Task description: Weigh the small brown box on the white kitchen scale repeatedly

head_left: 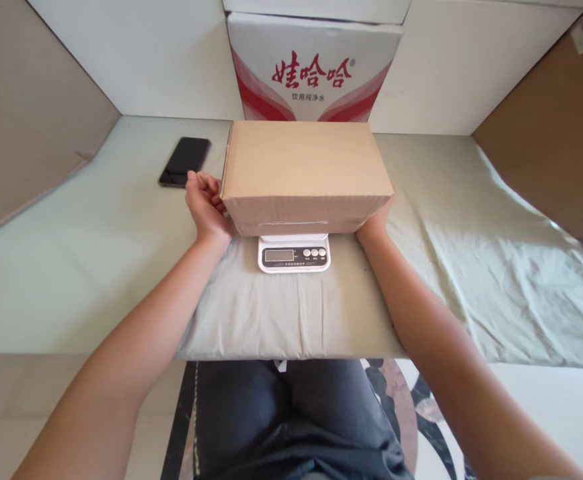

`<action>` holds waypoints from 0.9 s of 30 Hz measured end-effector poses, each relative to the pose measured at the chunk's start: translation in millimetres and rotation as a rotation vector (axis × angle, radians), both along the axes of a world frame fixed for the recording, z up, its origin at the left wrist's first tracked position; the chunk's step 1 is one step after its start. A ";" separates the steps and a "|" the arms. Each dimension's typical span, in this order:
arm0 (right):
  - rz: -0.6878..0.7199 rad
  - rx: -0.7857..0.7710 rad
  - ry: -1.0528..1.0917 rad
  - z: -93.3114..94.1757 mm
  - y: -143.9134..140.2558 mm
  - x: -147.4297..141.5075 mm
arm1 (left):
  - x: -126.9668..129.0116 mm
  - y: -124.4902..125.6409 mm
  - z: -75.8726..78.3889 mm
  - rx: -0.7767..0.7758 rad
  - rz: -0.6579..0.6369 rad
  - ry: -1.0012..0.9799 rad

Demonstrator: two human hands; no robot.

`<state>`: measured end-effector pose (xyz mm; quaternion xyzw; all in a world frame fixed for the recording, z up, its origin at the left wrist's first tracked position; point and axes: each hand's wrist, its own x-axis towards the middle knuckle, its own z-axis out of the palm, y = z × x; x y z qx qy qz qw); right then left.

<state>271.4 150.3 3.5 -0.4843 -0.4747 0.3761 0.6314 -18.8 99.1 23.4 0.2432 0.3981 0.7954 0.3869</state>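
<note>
A closed brown cardboard box sits over a small white digital scale, whose display and buttons show below the box's front edge. My left hand presses against the box's left side with the fingers curled. My right hand is at the box's right lower corner, mostly hidden behind it. Both hands grip the box from the sides.
A black phone lies on the pale cloth-covered surface left of the box. A white and red printed carton stands behind the box. Brown cardboard sheets lean at far left and far right.
</note>
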 end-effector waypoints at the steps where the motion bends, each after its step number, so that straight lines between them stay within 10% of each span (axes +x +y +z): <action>1: -0.053 0.024 0.017 3.6 -3.7 -0.9 | 0.7 -2.4 -0.7 0.036 0.018 0.046; 10: -0.184 0.169 -0.021 29.3 -31.1 -8.2 | 13.6 -17.5 -6.1 0.159 0.148 0.310; 27: -0.069 0.215 -0.011 16.4 -26.3 -12.5 | 12.5 -16.8 -18.1 0.164 0.173 0.398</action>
